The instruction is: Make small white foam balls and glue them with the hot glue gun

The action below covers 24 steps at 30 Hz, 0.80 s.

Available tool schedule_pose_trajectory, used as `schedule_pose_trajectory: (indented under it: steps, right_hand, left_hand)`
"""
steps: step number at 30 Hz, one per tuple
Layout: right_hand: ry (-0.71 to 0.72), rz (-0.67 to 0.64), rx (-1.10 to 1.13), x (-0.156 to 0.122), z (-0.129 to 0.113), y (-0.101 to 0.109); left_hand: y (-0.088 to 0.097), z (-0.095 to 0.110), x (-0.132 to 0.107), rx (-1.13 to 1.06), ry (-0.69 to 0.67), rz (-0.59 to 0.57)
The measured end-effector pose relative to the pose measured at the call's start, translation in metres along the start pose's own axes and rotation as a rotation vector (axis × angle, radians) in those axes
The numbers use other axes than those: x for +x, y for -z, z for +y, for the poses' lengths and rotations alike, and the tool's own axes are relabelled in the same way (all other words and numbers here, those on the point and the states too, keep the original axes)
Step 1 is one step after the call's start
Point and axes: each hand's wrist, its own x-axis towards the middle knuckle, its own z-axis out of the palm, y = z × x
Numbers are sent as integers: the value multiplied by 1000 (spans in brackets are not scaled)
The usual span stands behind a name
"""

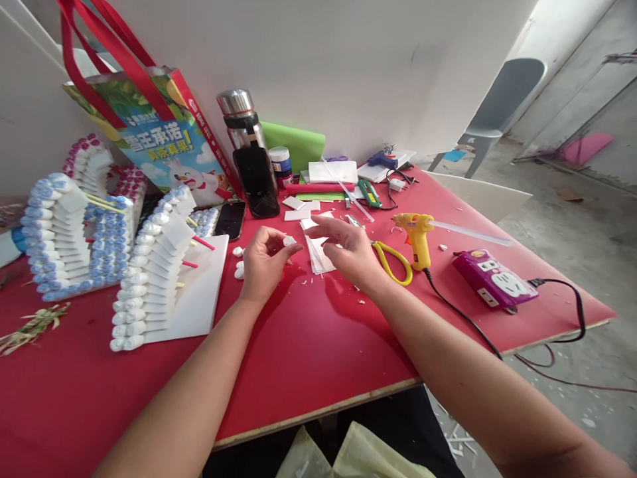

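Observation:
Between the thumb and fingers of my left hand (266, 262) is a small white rolled piece (289, 241), held above the red table. My right hand (351, 249) hovers just to its right, fingers apart, with nothing visible in it. Beneath it lie white paper strips (314, 255). More white rolled pieces (239, 269) rest beside my left wrist. Left of them stands a curved stepped model (149, 279) on a white board (212, 292), edged with similar white pieces. Yellow-handled scissors (393, 262) and a yellow glue gun (417, 239) lie right of my right hand.
A purple power strip (492, 279) with a black cord sits at the right. Behind are a thermos (241, 116), a propped phone (256, 182), another phone (230, 220), a green cutter (369, 194) and a blue glue gun (383, 159). A printed bag (169, 146) stands back left.

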Motion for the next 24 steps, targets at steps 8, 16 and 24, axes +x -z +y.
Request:
schedule_pose_trajectory:
  steps: [8, 16, 24]
  right_hand:
    - [-151, 106, 280, 10, 2, 6]
    - [-290, 6, 366, 5, -1, 1]
    - [-325, -62, 362, 2, 2, -4]
  left_hand:
    - [1, 6, 2, -595, 306, -250]
    - [2, 10, -1, -672, 365, -397]
    - [2, 8, -1, -687, 343, -436]
